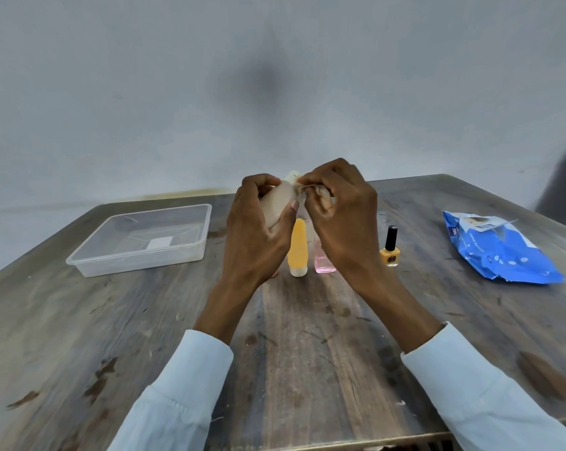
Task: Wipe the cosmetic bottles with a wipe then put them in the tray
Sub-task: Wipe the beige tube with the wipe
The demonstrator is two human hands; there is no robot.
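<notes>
I see the wooden counter (307, 336) filling the lower half of the frame, its near edge cutting across the bottom right and its far edge running below the grey wall. The broad middle of it, between my sleeves and the bottles, lies bare, and so does the lower left. One clear plastic tray (89, 255) sits at centre left, well apart from everything else, nothing inside but a pale square on its floor. One blue wipe pack (503, 255) lies at the right edge, its flap lifted.

My left hand (259, 229) is closed around a beige bottle (276, 203), held up above the counter at frame centre. My right hand (340, 216) pinches a crumpled wipe (320, 198) against that bottle's upper end; both grips are narrow and full.

Below the hands I count three bottles standing in a row: an orange tube (298, 245) on its cap, a pink glass bottle (324, 263) partly hidden, and a yellow nail polish (390, 252) with a black cap, off to the right.
</notes>
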